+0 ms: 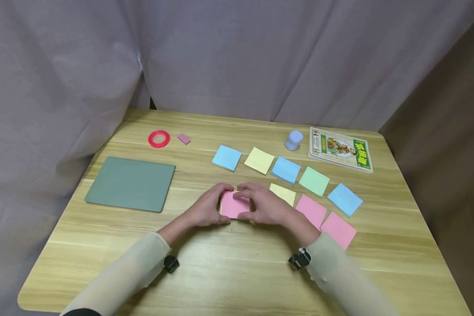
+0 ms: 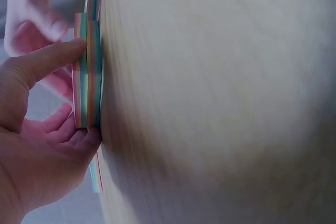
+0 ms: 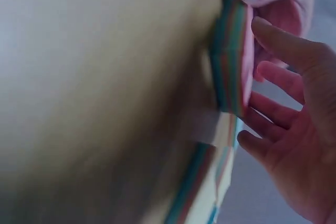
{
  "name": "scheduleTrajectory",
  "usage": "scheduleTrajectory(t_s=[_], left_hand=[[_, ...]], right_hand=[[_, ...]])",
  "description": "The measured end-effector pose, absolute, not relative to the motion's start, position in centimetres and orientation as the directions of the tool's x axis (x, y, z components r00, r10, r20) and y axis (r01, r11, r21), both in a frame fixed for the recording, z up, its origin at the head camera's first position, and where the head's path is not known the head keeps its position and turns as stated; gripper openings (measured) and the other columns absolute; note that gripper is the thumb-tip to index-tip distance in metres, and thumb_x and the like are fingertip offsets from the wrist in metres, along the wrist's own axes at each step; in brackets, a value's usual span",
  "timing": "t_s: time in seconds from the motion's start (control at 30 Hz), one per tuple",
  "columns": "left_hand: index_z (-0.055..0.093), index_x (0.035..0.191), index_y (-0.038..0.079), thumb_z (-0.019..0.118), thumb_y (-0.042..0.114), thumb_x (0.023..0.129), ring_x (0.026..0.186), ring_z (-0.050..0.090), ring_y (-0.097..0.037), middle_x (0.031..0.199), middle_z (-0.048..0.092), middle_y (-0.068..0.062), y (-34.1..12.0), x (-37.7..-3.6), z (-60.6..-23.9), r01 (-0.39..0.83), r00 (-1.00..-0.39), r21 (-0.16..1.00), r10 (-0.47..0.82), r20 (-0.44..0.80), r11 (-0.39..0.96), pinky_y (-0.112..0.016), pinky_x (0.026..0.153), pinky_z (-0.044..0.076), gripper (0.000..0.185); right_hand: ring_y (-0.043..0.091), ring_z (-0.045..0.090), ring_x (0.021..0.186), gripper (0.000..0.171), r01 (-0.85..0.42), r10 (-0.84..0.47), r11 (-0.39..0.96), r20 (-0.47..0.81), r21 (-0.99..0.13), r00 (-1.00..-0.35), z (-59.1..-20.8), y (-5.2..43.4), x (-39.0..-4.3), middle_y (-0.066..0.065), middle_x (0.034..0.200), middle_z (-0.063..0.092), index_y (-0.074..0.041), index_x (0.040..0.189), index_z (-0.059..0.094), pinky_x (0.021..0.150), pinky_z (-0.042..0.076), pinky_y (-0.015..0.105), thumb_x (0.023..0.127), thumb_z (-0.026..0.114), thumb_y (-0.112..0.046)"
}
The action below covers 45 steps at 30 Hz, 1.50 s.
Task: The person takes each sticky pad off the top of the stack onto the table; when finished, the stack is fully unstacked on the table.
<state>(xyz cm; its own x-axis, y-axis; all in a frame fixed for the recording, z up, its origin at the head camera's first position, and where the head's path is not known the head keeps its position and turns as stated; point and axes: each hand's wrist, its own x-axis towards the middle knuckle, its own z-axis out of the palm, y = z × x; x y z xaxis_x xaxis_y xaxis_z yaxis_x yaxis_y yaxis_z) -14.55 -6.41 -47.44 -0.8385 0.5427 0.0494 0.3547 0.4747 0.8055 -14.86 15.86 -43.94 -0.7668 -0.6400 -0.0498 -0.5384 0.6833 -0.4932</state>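
A thick square pad of multicoloured sticky notes, pink on top [image 1: 234, 205], lay mid-counter [image 1: 237, 272]. The left hand [image 1: 206, 210] and right hand [image 1: 265, 206] pinched its opposite edges, fingers curled. It looked light and stiff as a block; its loose sheets probably flexed, so the edges seemed safest.
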Motion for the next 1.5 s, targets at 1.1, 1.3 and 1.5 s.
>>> scheduleTrajectory(t_s=[1.1,1.3,1.5], left_hand=[[0.047,0.137,0.004,0.088,-0.002,0.064,0.131,0.045,-0.027,0.138,0.051,-0.009,-6.0,-14.5,-47.3,0.344,-0.847,0.765,0.531,0.003,0.544,-0.041,0.11,0.033,0.084],[0.047,0.137,0.003,0.088,-0.003,0.063,0.129,0.046,-0.028,0.137,0.051,-0.01,-6.1,-14.6,-47.4,0.361,-0.844,0.764,0.535,0.025,0.535,-0.041,0.109,0.034,0.084],[0.048,0.136,0.003,0.088,-0.002,0.062,0.127,0.047,-0.027,0.136,0.052,-0.011,-6.2,-14.7,-47.5,0.385,-0.838,0.761,0.543,0.051,0.523,-0.041,0.109,0.035,0.084]], right_hand=[[0.025,0.049,0.126,0.06,-0.511,-0.578,0.755,-0.047,-0.411,-0.815,-42.9,20.7,-9.2,0.007,0.139,0.051,-0.016,0.129,0.064,0.102,0.042,0.045,0.075,0.084,-0.034],[0.025,0.049,0.127,0.059,-0.517,-0.574,0.758,-0.031,-0.398,-0.818,-44.2,22.1,-6.4,0.005,0.139,0.052,-0.018,0.126,0.066,0.102,0.042,0.044,0.074,0.084,-0.037],[0.024,0.046,0.129,0.058,-0.523,-0.574,0.741,0.008,-0.422,-0.819,-45.5,22.4,-5.7,0.006,0.141,0.05,-0.017,0.126,0.066,0.103,0.042,0.043,0.074,0.085,-0.036]])
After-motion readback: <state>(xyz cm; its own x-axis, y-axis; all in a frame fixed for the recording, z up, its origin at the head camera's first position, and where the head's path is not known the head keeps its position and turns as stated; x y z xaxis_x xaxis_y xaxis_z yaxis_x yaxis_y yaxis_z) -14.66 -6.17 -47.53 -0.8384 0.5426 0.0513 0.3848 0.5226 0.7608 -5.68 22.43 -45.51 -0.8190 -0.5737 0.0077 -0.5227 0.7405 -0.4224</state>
